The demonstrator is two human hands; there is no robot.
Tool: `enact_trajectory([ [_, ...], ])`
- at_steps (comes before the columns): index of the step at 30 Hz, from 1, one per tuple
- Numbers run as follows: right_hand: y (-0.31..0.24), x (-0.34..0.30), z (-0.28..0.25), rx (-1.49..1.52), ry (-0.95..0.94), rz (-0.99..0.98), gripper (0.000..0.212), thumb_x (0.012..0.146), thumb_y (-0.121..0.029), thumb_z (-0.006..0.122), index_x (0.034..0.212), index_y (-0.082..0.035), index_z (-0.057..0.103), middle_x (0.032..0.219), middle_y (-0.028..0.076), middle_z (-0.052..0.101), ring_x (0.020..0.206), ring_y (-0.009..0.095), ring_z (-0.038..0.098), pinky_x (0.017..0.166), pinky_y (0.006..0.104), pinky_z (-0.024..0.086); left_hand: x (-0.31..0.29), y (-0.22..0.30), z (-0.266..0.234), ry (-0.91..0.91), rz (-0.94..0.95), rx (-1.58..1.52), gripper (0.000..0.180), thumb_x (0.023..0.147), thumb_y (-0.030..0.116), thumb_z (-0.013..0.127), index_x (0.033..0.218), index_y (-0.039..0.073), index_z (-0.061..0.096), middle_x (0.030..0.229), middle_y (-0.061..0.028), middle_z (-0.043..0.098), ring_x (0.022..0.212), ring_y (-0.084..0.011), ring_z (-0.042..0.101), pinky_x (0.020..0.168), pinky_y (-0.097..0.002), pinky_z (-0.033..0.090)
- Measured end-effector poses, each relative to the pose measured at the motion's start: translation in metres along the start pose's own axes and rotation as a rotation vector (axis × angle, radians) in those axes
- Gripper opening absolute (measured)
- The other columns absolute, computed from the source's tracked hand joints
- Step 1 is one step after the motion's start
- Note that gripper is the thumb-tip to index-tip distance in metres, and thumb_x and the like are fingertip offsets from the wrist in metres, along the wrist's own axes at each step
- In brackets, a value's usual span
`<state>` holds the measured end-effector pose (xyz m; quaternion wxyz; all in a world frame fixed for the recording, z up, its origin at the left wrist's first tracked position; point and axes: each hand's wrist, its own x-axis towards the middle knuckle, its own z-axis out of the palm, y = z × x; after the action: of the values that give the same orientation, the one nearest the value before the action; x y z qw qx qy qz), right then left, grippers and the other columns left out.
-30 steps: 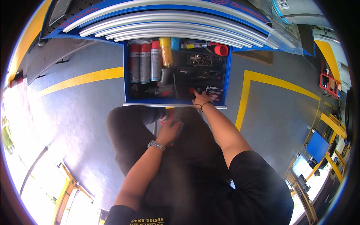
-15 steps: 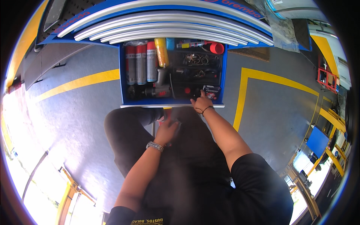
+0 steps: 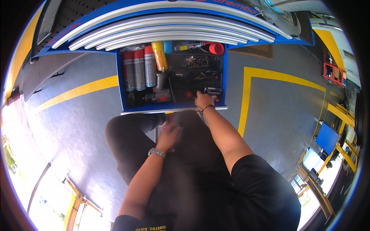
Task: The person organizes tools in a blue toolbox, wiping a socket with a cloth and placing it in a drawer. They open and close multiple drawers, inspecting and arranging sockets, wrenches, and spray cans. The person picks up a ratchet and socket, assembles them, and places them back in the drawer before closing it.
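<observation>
An open blue drawer (image 3: 175, 111) of a tool cabinet stands in front of my knees. At its front right corner my right hand (image 3: 204, 101) reaches in, fingers curled down beside a small dark printed box (image 3: 213, 92). Dark items lie under those fingertips, and I cannot make out whether one is gripped. My left hand (image 3: 168, 138) rests over my lap with its fingers curled. A reddish bit shows near it, but what it holds is blurred and mostly hidden.
Inside the drawer lie red-capped spray cans (image 3: 150, 69), a yellow can (image 3: 159, 56), a grey power tool (image 3: 161, 95), metal rings (image 3: 195, 61) and a red-capped container (image 3: 216, 48). Closed drawers (image 3: 173, 27) overhang its back. Yellow lines (image 3: 246, 100) mark the grey floor.
My right hand's fingers have curled in beside the small box, where the index finger was stretched out before. My left hand stays over my lap. The whole view has shifted slightly.
</observation>
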<state>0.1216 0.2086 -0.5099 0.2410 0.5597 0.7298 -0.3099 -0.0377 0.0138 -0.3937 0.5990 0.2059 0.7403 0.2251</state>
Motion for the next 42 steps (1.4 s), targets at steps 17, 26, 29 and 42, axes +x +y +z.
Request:
enact_trajectory([
  [17, 0.137, 0.054, 0.018, 0.813, 0.273, 0.338, 0.038, 0.089, -0.022, 0.059, 0.125, -0.008, 0.062, 0.093, 0.016, 0.073, 0.084, 0.032, 0.070, 0.076, 0.0422, 0.056, -0.001, -0.007, 0.002, -0.012, 0.014, 0.017, 0.030, 0.096, 0.029, 0.063, 0.100, -0.001, 0.067, 0.083, -0.0059, 0.066, 0.077, -0.0131, 0.060, 0.070, -0.0296, 0.046],
  [26, 0.102, 0.031, -0.016, 0.160, 0.288, 0.188, 0.048, 0.091, -0.021, 0.053, 0.138, -0.020, 0.053, 0.103, 0.024, 0.069, 0.095, 0.042, 0.066, 0.083, 0.0511, 0.053, -0.003, -0.005, 0.001, 0.003, -0.007, -0.008, 0.029, 0.095, 0.028, 0.063, 0.102, 0.000, 0.067, 0.087, -0.0058, 0.068, 0.080, -0.0126, 0.061, 0.073, -0.0286, 0.046],
  [29, 0.113, 0.045, -0.006, 0.076, 0.169, 0.185, 0.045, 0.091, -0.021, 0.053, 0.136, -0.019, 0.054, 0.101, 0.025, 0.069, 0.095, 0.043, 0.066, 0.083, 0.0516, 0.052, -0.001, -0.005, -0.001, -0.006, -0.011, 0.036, 0.029, 0.096, 0.028, 0.063, 0.103, 0.000, 0.067, 0.088, -0.0059, 0.068, 0.081, -0.0125, 0.062, 0.074, -0.0286, 0.046],
  [42, 0.066, 0.016, -0.024, 0.083, 0.066, 0.072, 0.033, 0.088, -0.025, 0.060, 0.116, -0.007, 0.061, 0.110, 0.021, 0.068, 0.105, 0.039, 0.064, 0.092, 0.0479, 0.050, 0.000, -0.003, -0.001, -0.064, -0.070, 0.018, 0.041, 0.094, 0.034, 0.059, 0.115, 0.000, 0.064, 0.108, -0.0237, 0.068, 0.107, -0.0392, 0.064, 0.090, -0.0426, 0.048],
])
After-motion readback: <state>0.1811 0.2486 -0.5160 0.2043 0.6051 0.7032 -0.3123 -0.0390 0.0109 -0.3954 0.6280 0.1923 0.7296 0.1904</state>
